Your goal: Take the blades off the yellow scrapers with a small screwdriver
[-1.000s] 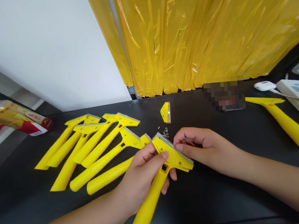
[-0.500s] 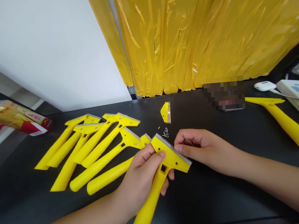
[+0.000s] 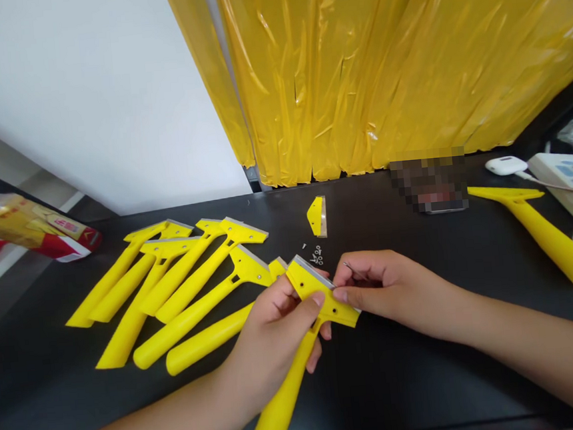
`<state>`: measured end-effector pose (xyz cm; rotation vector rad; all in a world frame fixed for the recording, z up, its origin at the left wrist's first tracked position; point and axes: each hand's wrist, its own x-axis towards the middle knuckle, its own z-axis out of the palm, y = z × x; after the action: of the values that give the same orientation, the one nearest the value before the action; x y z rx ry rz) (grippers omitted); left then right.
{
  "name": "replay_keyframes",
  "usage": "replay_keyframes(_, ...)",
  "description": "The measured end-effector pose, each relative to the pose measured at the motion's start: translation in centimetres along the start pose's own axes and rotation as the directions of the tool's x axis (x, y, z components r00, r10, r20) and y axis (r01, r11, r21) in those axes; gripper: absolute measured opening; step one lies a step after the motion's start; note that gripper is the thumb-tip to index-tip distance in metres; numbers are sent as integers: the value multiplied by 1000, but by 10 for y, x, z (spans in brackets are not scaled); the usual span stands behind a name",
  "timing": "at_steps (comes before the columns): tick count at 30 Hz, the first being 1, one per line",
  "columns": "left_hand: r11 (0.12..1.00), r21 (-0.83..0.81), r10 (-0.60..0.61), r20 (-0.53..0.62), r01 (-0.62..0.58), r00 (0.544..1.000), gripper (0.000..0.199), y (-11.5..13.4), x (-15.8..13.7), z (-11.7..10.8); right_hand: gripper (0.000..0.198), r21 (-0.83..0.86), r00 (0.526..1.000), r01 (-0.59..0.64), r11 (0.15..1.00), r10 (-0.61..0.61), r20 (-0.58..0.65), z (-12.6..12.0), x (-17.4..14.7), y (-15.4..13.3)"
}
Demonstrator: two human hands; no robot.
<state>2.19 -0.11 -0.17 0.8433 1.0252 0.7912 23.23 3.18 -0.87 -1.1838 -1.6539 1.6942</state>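
Observation:
My left hand is wrapped round the neck of a yellow scraper, thumb on its wide head. Two dark screw holes and a square opening show there, and a metal blade runs along the upper edge. My right hand is closed, with thumb and fingertips at the blade edge. Out of its curled fingers sticks a thin metal rod, whose full shape is hidden. Just beyond the hands lie small screws and nuts in a loose cluster. Farther back rests a loose yellow head plate with a blade.
Several yellow scrapers lie side by side on the black table at the left. Another yellow handle lies at the right by a power strip. A bottle stands far left; yellow plastic sheeting hangs behind.
The scraper head has shifted slightly left and up in my left hand. My right thumb now overlaps the head's edge. Things on the table have stayed put.

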Motion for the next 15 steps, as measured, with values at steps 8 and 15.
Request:
replay_keyframes(8,1000,-4,-15,-3,15,1000,33,3,0,1,30,-3,1000,20,1000,-20,-13,-2,-3,3)
replay_keyframes(15,1000,-13,-12,-18,12,1000,39,1,-3,0,30,-19,998,48,999,-48,-46,2,-6,-1)
